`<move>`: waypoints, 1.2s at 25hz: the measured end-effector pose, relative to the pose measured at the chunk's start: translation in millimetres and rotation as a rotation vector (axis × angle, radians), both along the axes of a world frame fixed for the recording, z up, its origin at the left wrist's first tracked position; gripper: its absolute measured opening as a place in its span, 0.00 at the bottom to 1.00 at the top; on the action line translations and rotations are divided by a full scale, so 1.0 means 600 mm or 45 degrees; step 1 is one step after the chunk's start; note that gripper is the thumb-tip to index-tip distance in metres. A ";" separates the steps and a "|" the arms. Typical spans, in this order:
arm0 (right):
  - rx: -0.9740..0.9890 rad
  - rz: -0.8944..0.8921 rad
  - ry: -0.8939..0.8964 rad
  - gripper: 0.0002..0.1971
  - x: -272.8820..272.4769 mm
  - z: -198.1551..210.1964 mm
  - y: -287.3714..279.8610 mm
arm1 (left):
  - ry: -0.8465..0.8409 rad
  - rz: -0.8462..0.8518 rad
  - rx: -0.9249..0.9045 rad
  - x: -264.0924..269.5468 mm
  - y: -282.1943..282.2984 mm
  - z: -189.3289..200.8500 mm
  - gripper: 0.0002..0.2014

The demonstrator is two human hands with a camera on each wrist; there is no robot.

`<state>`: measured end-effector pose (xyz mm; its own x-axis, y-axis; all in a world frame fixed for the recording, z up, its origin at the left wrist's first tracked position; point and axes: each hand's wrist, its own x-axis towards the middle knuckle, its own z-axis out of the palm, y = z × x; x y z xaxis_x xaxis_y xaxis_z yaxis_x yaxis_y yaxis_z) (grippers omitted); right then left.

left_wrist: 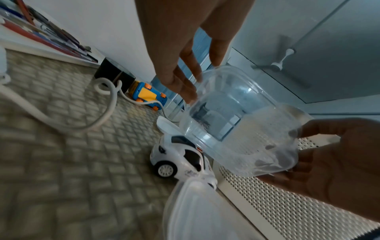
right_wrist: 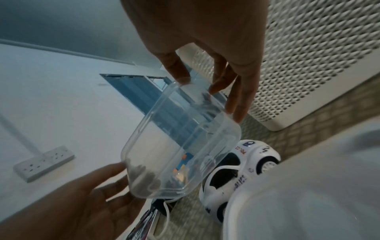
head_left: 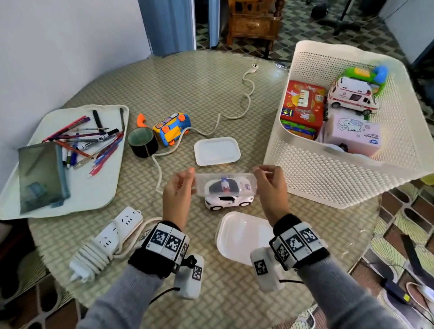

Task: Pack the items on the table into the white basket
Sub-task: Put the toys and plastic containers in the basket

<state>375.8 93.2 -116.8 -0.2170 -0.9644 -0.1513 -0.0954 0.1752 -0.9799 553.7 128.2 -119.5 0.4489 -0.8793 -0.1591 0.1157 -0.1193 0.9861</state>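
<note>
Both hands, left hand and right hand, are clasped on the short ends of a clear rectangular plastic container, with the white perforated basket lying nearer the right.

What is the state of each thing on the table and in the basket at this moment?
clear container: empty, no lid, held above the table by both ends
left hand: holds the container's left end
right hand: holds its right end
police car: on its wheels, under the container
white lid: off, flat on the table
white basket: partly filled
ambulance: upright in the basket
power strip: unplugged, cord partly coiled
</note>
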 end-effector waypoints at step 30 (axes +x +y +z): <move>0.193 -0.281 0.277 0.10 -0.135 -0.079 0.125 | -0.016 -0.587 0.310 -0.092 0.048 -0.064 0.17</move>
